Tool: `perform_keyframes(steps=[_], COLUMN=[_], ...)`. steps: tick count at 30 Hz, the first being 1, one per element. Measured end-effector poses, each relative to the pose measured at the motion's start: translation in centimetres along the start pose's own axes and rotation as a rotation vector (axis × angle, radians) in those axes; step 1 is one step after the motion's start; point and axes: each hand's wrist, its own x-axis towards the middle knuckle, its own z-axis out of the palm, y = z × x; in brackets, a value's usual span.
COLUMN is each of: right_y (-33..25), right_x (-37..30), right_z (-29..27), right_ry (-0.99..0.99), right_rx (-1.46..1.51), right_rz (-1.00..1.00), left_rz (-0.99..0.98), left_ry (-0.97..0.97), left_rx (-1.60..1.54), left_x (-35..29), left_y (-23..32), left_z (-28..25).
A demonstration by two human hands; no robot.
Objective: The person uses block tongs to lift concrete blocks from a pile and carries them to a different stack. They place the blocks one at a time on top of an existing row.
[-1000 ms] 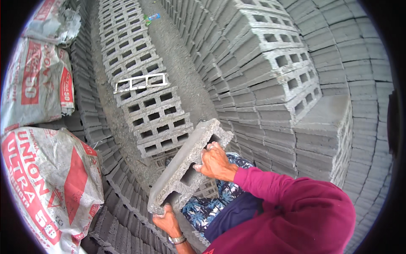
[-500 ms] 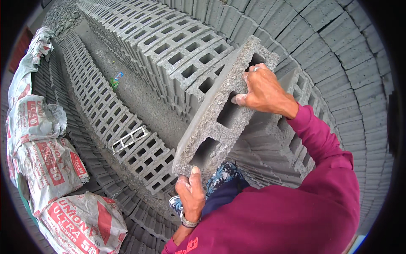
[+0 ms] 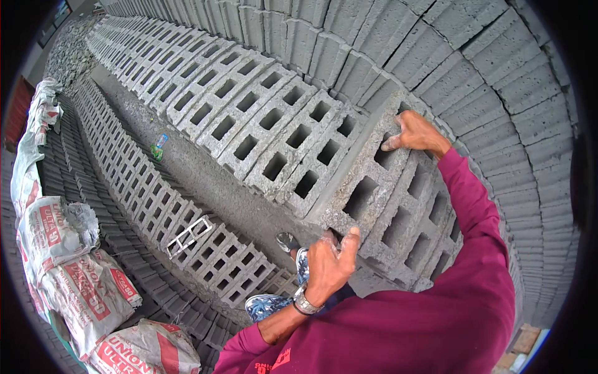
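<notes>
A grey hollow concrete block [image 3: 372,173] sits in a gap in a long stacked row of the same blocks [image 3: 285,128], its hollows facing up. At its far end, my right hand [image 3: 416,134] grips it, the thumb reaching into a hollow. My left hand [image 3: 330,265] is closed around the near end, thumb on top and fingers partly hidden below the edge. Several more hollow blocks [image 3: 405,246] stand close on the right side of the held one.
A tall wall of stacked blocks [image 3: 486,93] curves along the right. Across a narrow gravelly aisle [image 3: 205,181] runs a lower block row [image 3: 137,165] with a white rectangular frame [image 3: 190,235] on it. A plastic bottle [image 3: 161,142] lies in the aisle. White-and-red sacks [image 3: 90,293] line the left.
Both hands have carried the block right and lowered it from a tilted, raised position into the gap in the row. My left hand has shifted right with it.
</notes>
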Motion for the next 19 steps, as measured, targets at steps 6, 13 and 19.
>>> perform_keyframes(steps=[6, 13, 19], right_y=[-0.1, -15.9, -29.5], right_x=[0.2, -8.2, -13.4], right_z=[0.0, -2.4, 23.6], right_ry=[-0.081, 0.524, -0.162], right_rx=[-0.181, -0.046, 0.603], right_rz=[0.088, -0.069, -0.165], left_rz=[-0.057, -0.235, -0.797], left_ry=[-0.322, 0.010, 0.344], left_rx=[-0.093, -0.259, 0.094], left_x=[0.5, -6.0, -21.7], left_y=[-1.5, -20.0, -48.4], left_z=[-2.2, -5.4, -12.1])
